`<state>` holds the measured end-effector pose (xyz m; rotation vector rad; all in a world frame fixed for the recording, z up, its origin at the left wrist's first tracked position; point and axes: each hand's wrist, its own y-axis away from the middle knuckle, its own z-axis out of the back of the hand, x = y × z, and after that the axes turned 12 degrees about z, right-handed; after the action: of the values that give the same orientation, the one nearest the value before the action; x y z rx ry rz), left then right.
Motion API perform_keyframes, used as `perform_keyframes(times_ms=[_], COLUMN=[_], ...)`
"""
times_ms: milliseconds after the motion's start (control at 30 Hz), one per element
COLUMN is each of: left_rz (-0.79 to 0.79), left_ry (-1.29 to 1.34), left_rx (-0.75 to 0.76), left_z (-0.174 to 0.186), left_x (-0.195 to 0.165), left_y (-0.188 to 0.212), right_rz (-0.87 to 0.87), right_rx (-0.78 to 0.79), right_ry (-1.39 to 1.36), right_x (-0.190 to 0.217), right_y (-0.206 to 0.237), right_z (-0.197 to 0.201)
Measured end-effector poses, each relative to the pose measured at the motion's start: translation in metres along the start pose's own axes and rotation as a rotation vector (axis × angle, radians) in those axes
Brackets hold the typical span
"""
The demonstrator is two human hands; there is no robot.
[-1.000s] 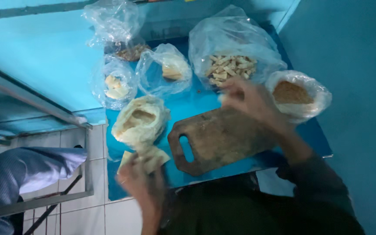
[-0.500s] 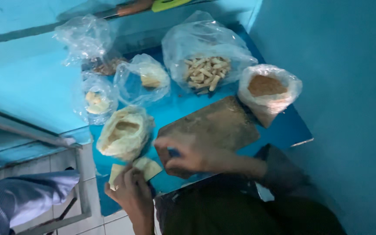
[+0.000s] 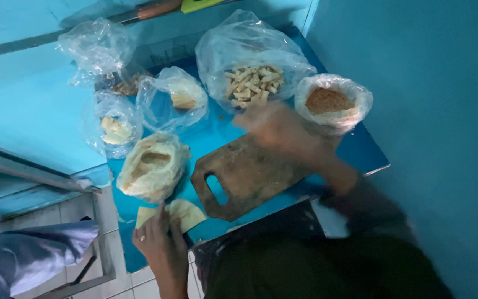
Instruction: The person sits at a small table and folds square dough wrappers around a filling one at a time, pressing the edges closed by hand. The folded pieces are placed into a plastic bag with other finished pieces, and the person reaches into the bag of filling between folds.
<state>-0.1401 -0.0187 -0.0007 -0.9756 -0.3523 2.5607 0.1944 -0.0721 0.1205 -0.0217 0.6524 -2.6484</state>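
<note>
Dough sheet (image 3: 181,213), pale & flat, lies at near edge of blue table (image 3: 366,155), just beside wooden cutting board (image 3: 250,174). Left hand (image 3: 161,246) rests on it, fingers pressing down w/ a ring showing, not closed round it. Right hand (image 3: 280,130) is blurred above board's far end, near bag of brown powder (image 3: 330,102) & bag of cut sticks (image 3: 250,83); can't tell if open or closed. Bag of folded dough (image 3: 150,166) sits left of board.
</note>
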Motion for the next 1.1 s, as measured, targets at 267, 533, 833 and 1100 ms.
perform_keyframes(times_ms=[267,533,833,1100], left_rz=[0.110,0.059,-0.045,-0.114], left_ry=[0.137,0.224,0.414,0.667], left_rx=[-0.027,0.113,0.111,0.131], left_z=[-0.009,-0.003,0.006,0.009], left_x=[-0.005,-0.003,0.005,0.009], left_y=[0.003,-0.007,-0.006,-0.007], right_rz=[0.300,-0.031,-0.006,-0.308], right_rx=[0.164,0.065,0.118,0.170], right_ry=[0.431,0.468,-0.633,-1.236], right_x=[-0.091,-0.120,0.039,0.130], right_y=[0.022,0.008,-0.013,-0.024], right_z=[-0.048,-0.044,-0.030,-0.057])
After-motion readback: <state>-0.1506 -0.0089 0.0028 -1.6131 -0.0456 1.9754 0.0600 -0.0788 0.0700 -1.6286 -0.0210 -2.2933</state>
